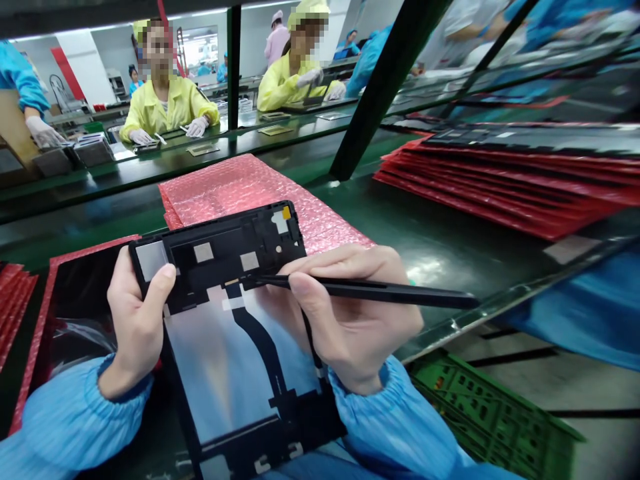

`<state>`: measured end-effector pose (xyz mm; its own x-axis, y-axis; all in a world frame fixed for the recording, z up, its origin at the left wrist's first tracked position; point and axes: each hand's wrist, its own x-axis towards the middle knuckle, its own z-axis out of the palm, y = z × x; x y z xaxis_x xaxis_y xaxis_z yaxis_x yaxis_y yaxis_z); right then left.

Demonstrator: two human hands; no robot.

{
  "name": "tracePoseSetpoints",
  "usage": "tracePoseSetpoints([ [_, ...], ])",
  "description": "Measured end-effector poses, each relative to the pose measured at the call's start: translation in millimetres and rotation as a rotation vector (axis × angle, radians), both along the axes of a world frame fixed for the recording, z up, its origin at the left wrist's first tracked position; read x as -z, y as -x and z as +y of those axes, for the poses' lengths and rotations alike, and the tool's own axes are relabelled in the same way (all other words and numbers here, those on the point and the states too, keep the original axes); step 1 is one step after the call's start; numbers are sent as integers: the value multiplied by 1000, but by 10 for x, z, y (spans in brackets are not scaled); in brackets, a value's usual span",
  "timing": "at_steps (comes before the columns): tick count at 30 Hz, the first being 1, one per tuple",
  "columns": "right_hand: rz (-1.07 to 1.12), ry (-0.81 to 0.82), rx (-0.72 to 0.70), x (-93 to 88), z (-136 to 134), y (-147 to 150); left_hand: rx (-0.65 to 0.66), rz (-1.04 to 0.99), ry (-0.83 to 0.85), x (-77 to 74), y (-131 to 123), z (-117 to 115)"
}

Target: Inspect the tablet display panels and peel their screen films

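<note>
My left hand (137, 310) grips the upper left corner of a black tablet frame (227, 235), thumb on its inner face. The frame is tilted up toward me, showing a shiny, mirror-like panel (210, 373) and a dark flex cable (260, 340) down its middle. My right hand (353, 310) pinches black tweezers (380, 291). Their tips are near the small gold connector at the cable's upper end; whether they grip anything there I cannot tell. Pale square pads sit along the frame's top part, with a yellow tab at the upper right corner.
Pink bubble-wrap sleeves (225, 187) lie behind the frame. Red sleeves (500, 187) are stacked at right, with dark panels on top. A dark panel on red wrap (80, 307) lies at left. A green crate (495, 407) stands below the bench. Gloved co-workers sit across a dark post (385, 87).
</note>
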<state>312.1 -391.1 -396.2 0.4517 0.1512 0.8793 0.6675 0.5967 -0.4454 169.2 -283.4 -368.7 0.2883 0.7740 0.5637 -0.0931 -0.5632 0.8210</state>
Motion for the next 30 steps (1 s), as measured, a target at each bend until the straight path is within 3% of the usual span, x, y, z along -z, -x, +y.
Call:
tracePoseSetpoints([
  [7, 74, 7, -47, -25, -1, -5, 6, 1, 49, -11, -4, -8],
  [12, 364, -112, -355, -81, -104, -59, 50, 0, 161, 15, -14, 34],
  [14, 401, -142, -402, -94, -154, -107, 75, 3, 229, 33, -29, 54],
  [17, 389, -123, -351, -100, -204, -188, 95, 2, 260, 56, -47, 70],
  [23, 360, -111, -166, -115, -202, -253, 32, 4, 132, 42, -4, 51],
  [26, 155, -106, -44, -87, -151, -267, 14, 9, 102, 38, 20, 46],
  [30, -128, 17, -47, -15, -77, -318, 58, 4, 154, 62, 19, 53],
])
